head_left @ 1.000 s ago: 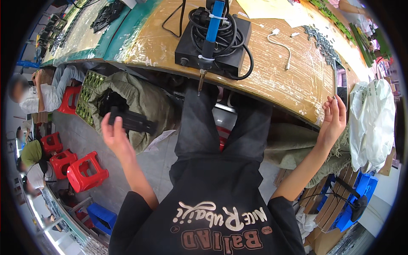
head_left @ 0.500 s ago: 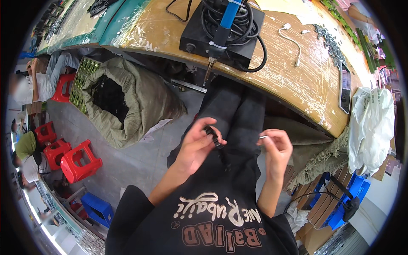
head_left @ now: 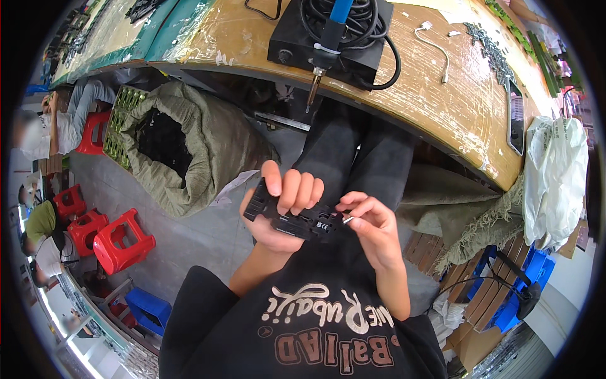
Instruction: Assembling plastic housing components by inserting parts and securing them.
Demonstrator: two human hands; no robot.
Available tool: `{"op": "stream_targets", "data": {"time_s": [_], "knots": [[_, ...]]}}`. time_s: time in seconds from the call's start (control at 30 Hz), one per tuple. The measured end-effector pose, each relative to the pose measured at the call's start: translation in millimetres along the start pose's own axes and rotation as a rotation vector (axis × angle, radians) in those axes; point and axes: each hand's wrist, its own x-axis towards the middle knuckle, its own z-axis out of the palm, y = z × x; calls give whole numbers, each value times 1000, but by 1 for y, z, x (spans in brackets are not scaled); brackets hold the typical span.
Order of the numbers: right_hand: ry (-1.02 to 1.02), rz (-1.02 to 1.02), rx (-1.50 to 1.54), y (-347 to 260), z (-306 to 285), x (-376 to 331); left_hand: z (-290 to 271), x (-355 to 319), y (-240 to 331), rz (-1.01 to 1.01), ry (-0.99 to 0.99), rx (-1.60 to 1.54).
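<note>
Wrapped around a black plastic part [head_left: 306, 225] with ridges and a small printed label, my left hand [head_left: 295, 188] holds it over my lap, turned so its flat side shows. My right hand [head_left: 377, 235] is beside the part's right end, thumb and fingers pinching a tiny pale, shiny pin-like piece [head_left: 348, 220]. Whether that piece touches the black part, I cannot tell. Beyond my hands, a soldering iron [head_left: 341, 12] with a blue handle hangs tip down over the table edge, against a black box [head_left: 293, 47] with coiled black cable.
The scratched wooden table [head_left: 435, 117] bears a white cable [head_left: 447, 60], small dark pieces [head_left: 489, 54] and a phone [head_left: 515, 117]. A sack [head_left: 221, 139] of black material stands left, near red stools [head_left: 124, 240]. A white plastic bag [head_left: 554, 183] hangs at right.
The black part has turned in my left hand, its labelled flat side now showing. My right hand has moved left, bringing the small pin-like piece close beside it.
</note>
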Motion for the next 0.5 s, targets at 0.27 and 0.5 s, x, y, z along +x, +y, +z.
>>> {"op": "stream_targets", "data": {"time_s": [0.27,0.5], "knots": [[82,83,60,14,18,-2,-3,-3,6,121,-87,38],[200,2,73,18,27,-1,-7,-2,15,13,-241,-91]]}}
